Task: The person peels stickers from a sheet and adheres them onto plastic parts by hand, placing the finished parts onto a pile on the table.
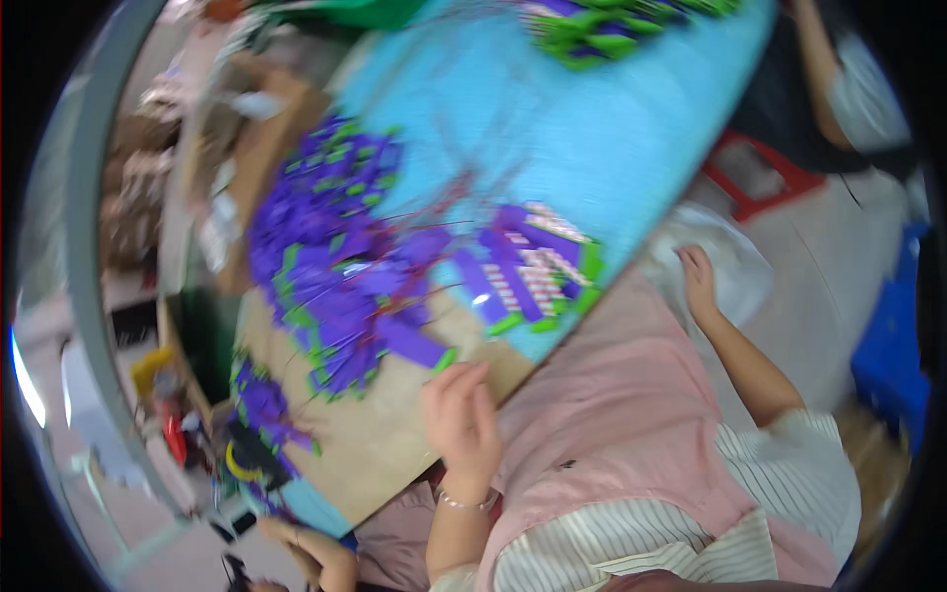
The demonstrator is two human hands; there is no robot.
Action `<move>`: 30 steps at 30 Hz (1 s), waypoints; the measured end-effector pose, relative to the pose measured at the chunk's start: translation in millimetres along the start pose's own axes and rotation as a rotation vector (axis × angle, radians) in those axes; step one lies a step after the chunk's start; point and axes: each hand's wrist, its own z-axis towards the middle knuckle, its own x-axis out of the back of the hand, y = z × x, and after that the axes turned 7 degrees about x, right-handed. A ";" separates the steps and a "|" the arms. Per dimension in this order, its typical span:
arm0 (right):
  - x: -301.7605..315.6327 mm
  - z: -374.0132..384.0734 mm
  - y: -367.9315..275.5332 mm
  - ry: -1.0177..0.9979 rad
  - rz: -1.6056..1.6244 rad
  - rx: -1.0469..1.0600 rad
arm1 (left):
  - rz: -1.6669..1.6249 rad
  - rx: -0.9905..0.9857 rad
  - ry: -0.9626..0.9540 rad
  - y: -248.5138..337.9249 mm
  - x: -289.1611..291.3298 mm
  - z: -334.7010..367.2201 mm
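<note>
My left hand (464, 414), with a bracelet at the wrist, is at the near edge of the table. Its fingers are loosely bent and a little apart, with nothing visible in them. Just beyond the fingertips lies a flat purple strip with a green end (414, 343); blur hides whether they touch. Off the table to the right, my right hand (697, 281) hangs beside a whitish plastic bag (725, 247). Its fingers curl together, and anything between them cannot be made out. Several purple strips with pale print and green ends (533, 271) lie side by side near the table edge.
A large heap of purple and green pieces (316, 237) with red strings covers the table's left side. More are at the far end (602, 30) of the blue tabletop (552, 128). Cardboard box (281, 128), red stool (755, 178), another person's hand (301, 543) at lower left.
</note>
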 end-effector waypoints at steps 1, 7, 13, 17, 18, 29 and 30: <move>-4.2 5.1 -39.0 -0.124 0.123 -0.061 | 0.034 -0.027 0.007 -3.5 5.8 1.4; -10.7 10.0 -223.4 -0.937 0.471 0.444 | 0.113 -0.162 0.188 -43.9 61.3 51.4; -72.4 7.5 -293.6 -1.235 0.616 0.738 | 0.435 -0.171 0.395 -129.7 141.1 164.4; -92.9 3.5 -300.7 -1.182 0.441 0.591 | 0.589 -0.096 0.451 -179.6 169.1 223.1; -94.8 1.8 -297.0 -1.189 0.444 0.529 | 0.620 -0.087 0.396 -190.3 172.6 234.9; -97.4 2.2 -288.9 -1.165 0.416 0.504 | 0.782 -0.028 0.175 -220.2 177.8 269.6; -97.6 2.2 -287.5 -1.163 0.416 0.503 | 0.747 -0.066 0.214 -220.1 177.0 268.8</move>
